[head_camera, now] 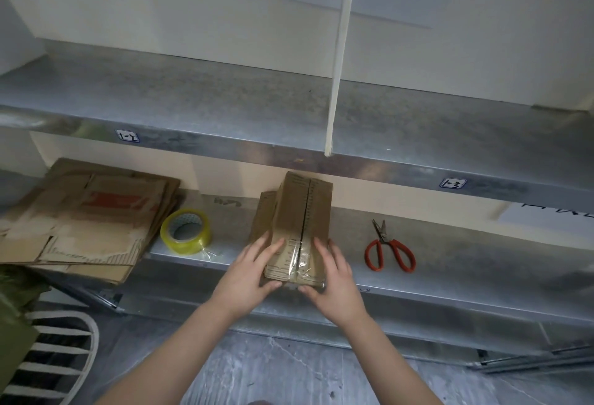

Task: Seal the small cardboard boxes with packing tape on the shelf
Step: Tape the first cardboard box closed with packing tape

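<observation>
Two bare forearms reach up from the bottom of the view to the front edge of the lower shelf (482, 263). The left hand (254, 272) and the right hand (334, 279) clasp the near end of a small cardboard box (302, 211) between them. Each hand's fingers lie along one side of the box and each thumb is tucked against its near face.

The box sits at the middle of the shelf's front edge and runs lengthwise toward the back wall. Its top flaps are closed and meet in a dark seam, so whatever is inside is hidden. A strip of clear tape (299, 260) covers the seam at the near end, between the two hands. A second brown box (265, 211) sits touching its left side, mostly hidden behind it.

A roll of yellowish packing tape (186, 232) lies near the front edge to the left, its loose end trailing on the metal. Further left, a stack of flattened cartons (86, 218) overhangs the front edge. Red-handled scissors (389, 250) lie to the right of the box, blades pointing to the back. At the far right end lies a white sheet (553, 218).

An upper shelf (225, 105) overhangs the back of the lower one, crossed by a white upright post (340, 50). A white slatted chair (64, 356) stands below at the left.
</observation>
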### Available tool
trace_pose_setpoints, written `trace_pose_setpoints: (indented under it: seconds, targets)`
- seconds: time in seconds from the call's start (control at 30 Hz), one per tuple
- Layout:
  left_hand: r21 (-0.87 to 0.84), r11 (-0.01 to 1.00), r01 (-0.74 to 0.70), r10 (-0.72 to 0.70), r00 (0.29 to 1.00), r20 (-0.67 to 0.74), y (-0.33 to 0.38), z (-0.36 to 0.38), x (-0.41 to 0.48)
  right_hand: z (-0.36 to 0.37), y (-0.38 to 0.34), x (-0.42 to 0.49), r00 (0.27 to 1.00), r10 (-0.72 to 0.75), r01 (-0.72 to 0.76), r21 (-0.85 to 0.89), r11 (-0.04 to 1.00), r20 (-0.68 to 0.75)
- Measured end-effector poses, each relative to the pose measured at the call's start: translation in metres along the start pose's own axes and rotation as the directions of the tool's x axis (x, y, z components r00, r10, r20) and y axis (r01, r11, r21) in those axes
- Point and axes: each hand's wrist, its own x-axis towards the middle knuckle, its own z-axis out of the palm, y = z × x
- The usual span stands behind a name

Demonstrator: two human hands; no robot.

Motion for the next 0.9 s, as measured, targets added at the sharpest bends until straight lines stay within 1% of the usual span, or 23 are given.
trace_pose_setpoints:
  seconds: [0.07, 0.1, 0.17, 0.23, 0.33, 0.4, 0.5, 0.67, 0.8, 0.9]
  targets:
    - [0.053, 0.999, -0.004, 0.003, 1.000, 0.006, 0.004, 0.000, 0.000, -0.001, 0.001, -0.003, 1.000, 0.002, -0.002, 0.006, 1.000, 0.000]
    - [0.040, 0.999, 0.005, -0.005, 1.000, 0.012, 0.005, 0.000, -0.001, -0.001, 0.001, -0.004, 1.000, 0.012, -0.012, 0.041, 0.999, 0.001]
    - [-0.084, 0.996, 0.029, -0.026, 0.999, 0.025, 0.009, 0.000, -0.001, -0.001, 0.001, -0.006, 0.998, 0.060, -0.060, 0.167, 0.984, 0.006]
    - [-0.218, 0.975, 0.034, -0.027, 0.999, 0.035, 0.013, 0.002, -0.001, -0.001, 0.001, -0.007, 0.996, 0.087, -0.083, 0.234, 0.969, -0.007]
    - [-0.305, 0.951, 0.057, -0.049, 0.998, 0.032, 0.017, 0.008, -0.004, -0.001, 0.005, -0.011, 0.994, 0.071, -0.056, 0.174, 0.983, -0.078]
    - [-0.332, 0.939, 0.091, -0.072, 0.995, 0.069, 0.015, 0.013, -0.008, 0.000, 0.010, -0.015, 0.996, 0.067, -0.057, 0.165, 0.985, -0.056]
    - [-0.280, 0.952, 0.125, -0.087, 0.986, 0.142, 0.008, 0.017, -0.010, 0.004, 0.014, -0.018, 0.996, 0.074, -0.079, 0.167, 0.983, 0.040]
    - [-0.239, 0.964, 0.115, -0.082, 0.986, 0.143, 0.009, 0.015, 0.001, 0.001, 0.014, -0.010, 0.996, 0.082, -0.087, 0.172, 0.981, 0.034]
    - [-0.133, 0.991, 0.029, -0.012, 0.992, 0.128, 0.010, 0.018, -0.002, 0.000, 0.016, -0.018, 0.998, 0.057, -0.059, 0.091, 0.994, 0.023]
    - [0.028, 0.997, -0.068, 0.065, 0.994, 0.085, 0.009, 0.019, -0.009, 0.000, 0.018, -0.028, 0.999, 0.039, -0.038, 0.013, 0.999, -0.005]
